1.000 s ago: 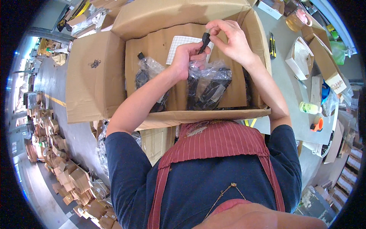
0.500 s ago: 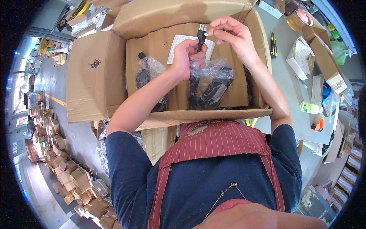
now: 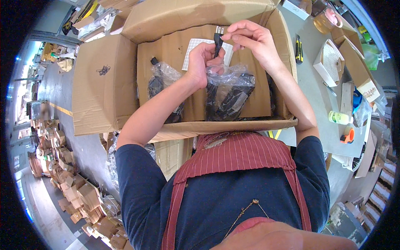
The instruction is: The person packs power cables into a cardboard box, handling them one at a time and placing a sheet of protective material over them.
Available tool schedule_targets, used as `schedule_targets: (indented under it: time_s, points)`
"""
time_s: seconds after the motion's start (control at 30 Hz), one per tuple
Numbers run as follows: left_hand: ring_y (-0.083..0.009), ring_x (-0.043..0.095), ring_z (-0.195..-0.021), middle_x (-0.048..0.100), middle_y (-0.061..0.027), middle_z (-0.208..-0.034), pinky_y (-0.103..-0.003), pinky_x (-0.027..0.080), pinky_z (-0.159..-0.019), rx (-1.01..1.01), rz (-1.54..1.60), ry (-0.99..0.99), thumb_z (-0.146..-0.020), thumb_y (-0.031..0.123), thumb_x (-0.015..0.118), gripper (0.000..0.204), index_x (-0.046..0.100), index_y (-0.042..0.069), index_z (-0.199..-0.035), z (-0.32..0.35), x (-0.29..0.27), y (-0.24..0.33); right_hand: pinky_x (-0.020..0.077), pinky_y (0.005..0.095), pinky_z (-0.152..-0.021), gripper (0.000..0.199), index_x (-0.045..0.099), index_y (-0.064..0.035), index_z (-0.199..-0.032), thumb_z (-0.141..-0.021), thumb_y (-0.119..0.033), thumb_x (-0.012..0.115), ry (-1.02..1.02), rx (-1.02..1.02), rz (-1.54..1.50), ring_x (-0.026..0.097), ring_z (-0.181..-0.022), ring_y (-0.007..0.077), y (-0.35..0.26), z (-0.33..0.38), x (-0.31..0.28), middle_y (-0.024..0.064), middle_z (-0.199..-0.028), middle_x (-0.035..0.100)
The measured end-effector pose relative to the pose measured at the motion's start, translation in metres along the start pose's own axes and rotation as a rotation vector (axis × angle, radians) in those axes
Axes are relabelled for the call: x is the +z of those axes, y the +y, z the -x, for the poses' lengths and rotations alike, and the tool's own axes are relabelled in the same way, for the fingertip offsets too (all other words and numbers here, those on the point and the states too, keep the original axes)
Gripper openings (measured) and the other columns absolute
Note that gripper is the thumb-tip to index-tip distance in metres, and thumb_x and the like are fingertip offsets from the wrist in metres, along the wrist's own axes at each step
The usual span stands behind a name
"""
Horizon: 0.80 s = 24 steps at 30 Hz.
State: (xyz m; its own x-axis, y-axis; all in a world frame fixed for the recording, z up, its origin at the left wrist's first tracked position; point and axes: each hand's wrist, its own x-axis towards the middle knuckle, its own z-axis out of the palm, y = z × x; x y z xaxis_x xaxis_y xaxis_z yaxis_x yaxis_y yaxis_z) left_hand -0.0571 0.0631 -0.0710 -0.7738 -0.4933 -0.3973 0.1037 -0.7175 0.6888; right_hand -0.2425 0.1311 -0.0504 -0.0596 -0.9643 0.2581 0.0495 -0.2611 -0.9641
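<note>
My left hand point(image 3: 201, 62) is closed around a black power plug point(image 3: 218, 40), its metal prongs pointing up. My right hand point(image 3: 255, 41) is at the plug's right side with thumb and forefinger drawn together at its edge. Whatever those fingertips may hold is hidden. Behind the left hand lies a white sheet point(image 3: 192, 46) with a grid of small round stickers. Below the hands, a clear plastic bag point(image 3: 229, 93) holds black items. A second bagged black item point(image 3: 156, 85) with a cord end lies to its left. Both bags rest in the large open cardboard box point(image 3: 102, 79).
On the grey table to the right are a yellow and black utility knife point(image 3: 298, 50), a white open box point(image 3: 328, 64), a bottle with a green label point(image 3: 339, 118) and an orange tape roll point(image 3: 347, 135). Many cardboard boxes point(image 3: 85, 193) are piled on the floor at left.
My right fingertips have come in against the plug's side, and the small white dot seen there earlier is now mostly covered. The plug has shifted slightly left.
</note>
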Motion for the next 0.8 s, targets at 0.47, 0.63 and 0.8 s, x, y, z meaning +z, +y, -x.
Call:
schedule_targets:
  time_s: [0.47, 0.63, 0.8]
  points:
    - [-0.0117, 0.029, -0.043, 0.028, 0.0062, -0.049, -0.028, 0.03, -0.051, -0.003, -0.003, -0.009, -0.091, 0.033, 0.04, 0.031, 0.052, 0.009, -0.077, 0.0001, 0.0001, 0.0001, 0.0439, 0.0215, -0.067, 0.018, 0.063, -0.0063, -0.109, -0.092, -0.005, 0.057, 0.035, 0.029, 0.065, 0.06, -0.073, 0.0067, 0.0048, -0.0012, -0.0043, 0.0045, -0.099, 0.072]
    - [-0.0118, 0.029, -0.043, 0.028, 0.0062, -0.049, -0.029, 0.03, -0.051, -0.017, -0.007, -0.026, -0.092, 0.035, 0.04, 0.032, 0.053, 0.009, -0.077, -0.0016, -0.0026, 0.0002, 0.0502, 0.0231, -0.066, 0.02, 0.064, -0.0023, -0.108, -0.089, -0.002, 0.057, 0.051, -0.005, 0.104, 0.061, -0.071, 0.009, 0.003, -0.0018, -0.0051, 0.0071, -0.095, 0.072]
    - [-0.0114, 0.03, -0.044, 0.029, 0.0064, -0.051, -0.028, 0.03, -0.052, -0.019, -0.024, -0.015, -0.092, 0.034, 0.04, 0.031, 0.054, 0.009, -0.078, -0.002, -0.0019, -0.0003, 0.0504, 0.0231, -0.069, 0.02, 0.063, -0.0016, -0.109, -0.09, -0.001, 0.057, 0.045, -0.027, 0.097, 0.062, -0.073, 0.0092, 0.0003, -0.0013, -0.0066, 0.0077, -0.096, 0.072]
